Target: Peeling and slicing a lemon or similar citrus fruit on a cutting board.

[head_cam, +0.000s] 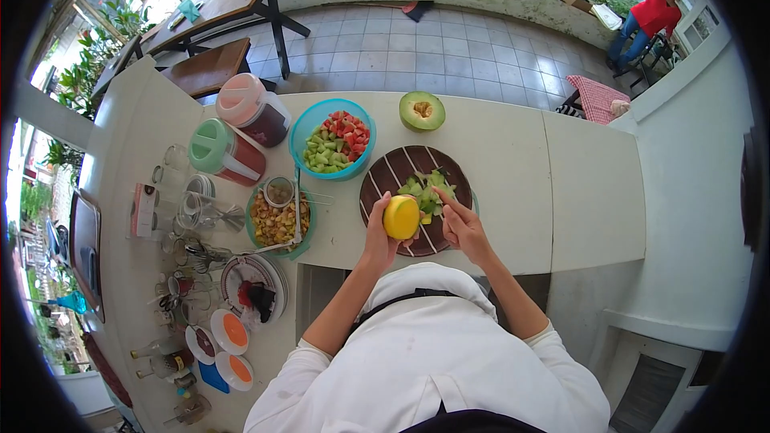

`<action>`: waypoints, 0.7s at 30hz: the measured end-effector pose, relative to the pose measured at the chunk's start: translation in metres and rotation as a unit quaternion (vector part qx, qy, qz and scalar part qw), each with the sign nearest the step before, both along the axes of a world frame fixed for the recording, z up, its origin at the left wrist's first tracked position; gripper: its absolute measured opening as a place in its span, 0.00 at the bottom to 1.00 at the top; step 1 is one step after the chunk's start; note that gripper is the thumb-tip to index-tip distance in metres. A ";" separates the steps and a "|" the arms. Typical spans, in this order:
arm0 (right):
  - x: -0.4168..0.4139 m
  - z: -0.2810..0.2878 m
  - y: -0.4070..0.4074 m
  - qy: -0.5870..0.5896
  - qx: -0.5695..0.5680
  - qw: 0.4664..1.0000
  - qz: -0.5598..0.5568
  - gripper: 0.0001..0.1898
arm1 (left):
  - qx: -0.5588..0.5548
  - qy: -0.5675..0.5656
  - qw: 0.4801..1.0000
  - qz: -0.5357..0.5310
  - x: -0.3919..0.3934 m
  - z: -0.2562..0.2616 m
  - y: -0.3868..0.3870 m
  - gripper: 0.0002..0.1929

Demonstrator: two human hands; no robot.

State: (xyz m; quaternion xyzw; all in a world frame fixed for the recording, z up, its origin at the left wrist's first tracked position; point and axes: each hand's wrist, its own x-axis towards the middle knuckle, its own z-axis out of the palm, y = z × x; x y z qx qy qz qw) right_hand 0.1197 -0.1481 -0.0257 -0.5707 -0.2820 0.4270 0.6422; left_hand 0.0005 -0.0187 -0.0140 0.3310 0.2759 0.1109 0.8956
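Note:
My left hand (380, 234) holds a yellow peeled fruit (402, 218), which looks like a mango, over the near left part of a dark striped plate (385, 174). To its right, my right hand (466, 228) is curled with the index finger pointing up and left; whether it grips a small tool cannot be seen. Green peelings (428, 189) lie on the plate just beyond both hands. Half a green-skinned melon (422, 111), seeds showing, rests behind the plate. A blue bowl (295, 147) with cubed red and pale green fruit stands to the left.
Left of the plate stand a green bowl (249, 234) of chopped pieces with a strainer (280, 191) on it, two lidded pitchers (210, 147), stacked plates (280, 288), glasses and small bowls (230, 331). A person in red (656, 12) is far off at the upper right.

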 end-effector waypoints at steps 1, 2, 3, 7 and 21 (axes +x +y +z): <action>0.002 0.002 0.001 0.119 -0.044 0.992 0.009 0.20 | -0.022 -0.007 1.000 0.018 0.000 -0.002 0.002 0.26; 0.003 0.003 0.002 0.235 -0.087 0.968 0.018 0.22 | -0.043 -0.013 0.998 0.035 0.000 -0.004 0.004 0.26; 0.005 -0.001 0.001 0.235 -0.086 0.968 0.015 0.22 | -0.043 -0.014 0.998 0.032 0.000 -0.004 0.004 0.26; 0.013 -0.028 -0.002 0.339 -0.133 0.931 0.031 0.25 | -0.156 -0.002 0.985 0.069 0.001 -0.004 0.006 0.25; 0.009 -0.042 0.004 0.138 -0.137 0.980 -0.049 0.20 | -0.266 0.092 0.942 0.182 -0.002 -0.047 0.006 0.22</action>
